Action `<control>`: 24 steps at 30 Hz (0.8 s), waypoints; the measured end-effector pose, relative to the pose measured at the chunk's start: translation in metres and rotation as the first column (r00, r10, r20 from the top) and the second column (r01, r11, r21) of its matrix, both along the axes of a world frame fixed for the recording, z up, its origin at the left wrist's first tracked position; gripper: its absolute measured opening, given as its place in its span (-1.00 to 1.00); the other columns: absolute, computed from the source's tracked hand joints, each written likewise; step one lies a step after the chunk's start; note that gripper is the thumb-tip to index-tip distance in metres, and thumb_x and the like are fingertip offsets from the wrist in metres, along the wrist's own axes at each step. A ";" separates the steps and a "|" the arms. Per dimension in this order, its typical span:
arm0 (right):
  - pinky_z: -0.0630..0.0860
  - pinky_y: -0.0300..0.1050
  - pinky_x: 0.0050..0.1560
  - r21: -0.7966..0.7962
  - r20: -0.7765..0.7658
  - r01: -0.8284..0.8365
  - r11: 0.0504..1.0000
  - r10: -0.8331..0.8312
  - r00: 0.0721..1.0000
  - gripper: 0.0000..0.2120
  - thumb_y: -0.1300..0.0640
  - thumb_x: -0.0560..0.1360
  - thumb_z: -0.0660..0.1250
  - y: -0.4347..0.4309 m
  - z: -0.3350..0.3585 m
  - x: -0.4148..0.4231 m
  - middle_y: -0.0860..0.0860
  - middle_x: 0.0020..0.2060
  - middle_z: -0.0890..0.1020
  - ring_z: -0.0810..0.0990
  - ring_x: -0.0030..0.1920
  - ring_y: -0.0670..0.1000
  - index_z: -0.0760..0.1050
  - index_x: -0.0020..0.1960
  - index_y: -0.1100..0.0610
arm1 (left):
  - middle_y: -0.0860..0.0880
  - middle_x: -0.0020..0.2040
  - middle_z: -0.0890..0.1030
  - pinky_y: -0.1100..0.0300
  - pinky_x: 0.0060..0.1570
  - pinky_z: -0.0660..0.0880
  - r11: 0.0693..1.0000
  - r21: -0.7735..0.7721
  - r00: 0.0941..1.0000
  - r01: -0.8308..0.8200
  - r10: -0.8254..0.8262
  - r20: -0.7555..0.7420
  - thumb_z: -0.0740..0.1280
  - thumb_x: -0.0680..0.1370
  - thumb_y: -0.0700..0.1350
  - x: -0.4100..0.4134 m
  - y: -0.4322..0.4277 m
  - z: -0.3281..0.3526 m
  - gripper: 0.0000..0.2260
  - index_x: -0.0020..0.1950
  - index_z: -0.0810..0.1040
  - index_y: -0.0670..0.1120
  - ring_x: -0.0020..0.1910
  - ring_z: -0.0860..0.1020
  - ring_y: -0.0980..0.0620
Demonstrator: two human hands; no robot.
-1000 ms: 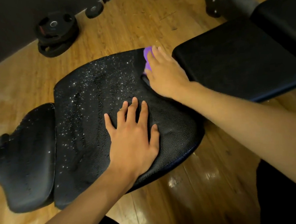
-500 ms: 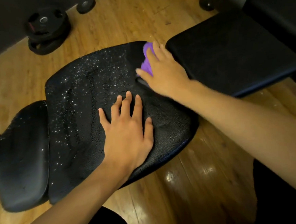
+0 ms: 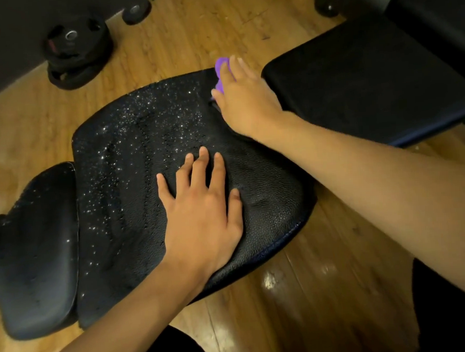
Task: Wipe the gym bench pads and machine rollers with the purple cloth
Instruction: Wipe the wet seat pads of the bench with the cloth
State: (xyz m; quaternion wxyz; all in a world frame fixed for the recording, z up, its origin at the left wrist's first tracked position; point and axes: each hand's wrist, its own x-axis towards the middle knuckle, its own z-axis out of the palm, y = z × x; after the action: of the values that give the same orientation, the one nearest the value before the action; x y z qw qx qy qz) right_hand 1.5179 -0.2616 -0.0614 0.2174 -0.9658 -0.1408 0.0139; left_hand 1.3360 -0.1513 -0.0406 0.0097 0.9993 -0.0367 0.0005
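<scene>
Left hand (image 3: 201,212) lies flat, open, apparently steadying pad (image 3: 124,181); right hand (image 3: 246,102), fingers straight, presses cloth (image 3: 221,64) at pad's far edge to wipe.

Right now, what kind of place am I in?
Most likely a gym: a padded black bench seat, a second bench pad beside it, and stacked weight plates on the wooden floor.

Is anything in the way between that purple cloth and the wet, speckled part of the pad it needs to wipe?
Only the person's own left hand, lying flat on the middle pad. The purple cloth, under the right hand at the far edge, has a free path to the nearest droplets.
</scene>
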 end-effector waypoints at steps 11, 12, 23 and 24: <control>0.01 0.08 0.63 -0.032 0.070 -0.100 0.994 0.102 0.992 -0.32 -0.14 0.71 0.01 -0.032 -0.008 -0.076 0.28 0.62 0.07 0.02 0.64 0.23 0.04 0.63 0.32 | -0.20 0.58 0.36 -0.51 0.47 0.13 1.000 0.013 1.000 0.008 -0.008 0.022 0.03 0.64 0.12 0.000 0.001 -0.003 -0.41 0.60 0.36 -0.15 0.57 0.28 -0.24; 0.04 0.08 0.62 -0.015 0.043 -0.048 0.999 0.048 0.998 -0.33 -0.12 0.72 0.04 -0.018 -0.005 -0.043 0.28 0.62 0.07 0.02 0.63 0.24 0.02 0.63 0.32 | -0.20 0.57 0.37 -0.51 0.47 0.14 1.000 0.007 1.000 0.012 -0.012 0.028 0.04 0.64 0.12 0.000 0.000 -0.003 -0.41 0.59 0.36 -0.15 0.56 0.29 -0.24; 0.09 0.01 0.53 -0.014 0.062 -0.026 1.000 0.027 0.998 -0.28 -0.14 0.65 0.06 -0.058 -0.014 -0.141 0.35 0.57 0.19 0.21 0.58 0.31 0.15 0.60 0.37 | -0.18 0.58 0.36 -0.52 0.45 0.15 1.000 0.021 1.000 0.020 -0.020 0.013 0.04 0.63 0.12 0.001 0.001 -0.005 -0.40 0.60 0.36 -0.14 0.57 0.30 -0.22; 0.01 0.00 0.54 -0.031 0.059 -0.037 0.999 0.039 0.998 -0.29 -0.12 0.66 0.04 -0.055 -0.010 -0.126 0.37 0.58 0.15 0.15 0.60 0.32 0.13 0.59 0.38 | -0.18 0.58 0.36 -0.52 0.46 0.15 1.000 0.022 1.000 0.016 -0.016 0.014 0.04 0.63 0.12 0.003 0.002 -0.004 -0.40 0.60 0.35 -0.14 0.57 0.29 -0.22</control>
State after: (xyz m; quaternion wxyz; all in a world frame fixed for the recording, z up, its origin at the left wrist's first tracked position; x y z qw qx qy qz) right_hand 1.3919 -0.3162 -0.0715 0.1985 -0.9660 -0.1654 -0.0086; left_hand 1.3390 -0.1498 -0.0446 -0.0014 0.9990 -0.0448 0.0072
